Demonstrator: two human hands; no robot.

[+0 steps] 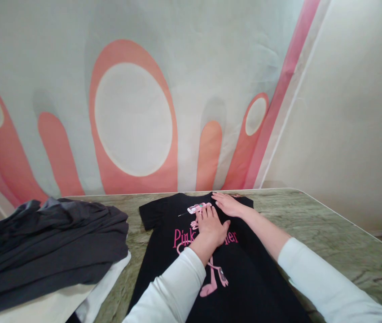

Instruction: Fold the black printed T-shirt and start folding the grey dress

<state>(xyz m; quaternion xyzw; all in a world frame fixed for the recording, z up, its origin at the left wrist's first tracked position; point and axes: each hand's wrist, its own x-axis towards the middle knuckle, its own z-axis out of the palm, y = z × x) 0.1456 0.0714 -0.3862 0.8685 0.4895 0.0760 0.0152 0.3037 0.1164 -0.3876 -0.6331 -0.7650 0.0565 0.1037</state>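
Observation:
A black T-shirt (244, 278) with a pink cartoon figure and pink lettering lies spread on the table, its collar toward the far edge. My left hand (210, 228) rests flat on the printed chest, fingers stretched out, covering part of the figure and the letters. Farther up and to the right, my right hand (227, 205) lies flat near the collar and shoulder, its fingers extended. Neither hand grips the cloth. The left sleeve in view is laid out to the side; the right one is partly behind my right hand and forearm.
A loose pile of dark grey cloth (52, 251) sits at the left, over cream and white fabric (106, 280). The wood-patterned table (339, 242) has a rounded far right corner. Behind it hangs a printed backdrop (191, 80), with a plain wall (352, 112) to the right.

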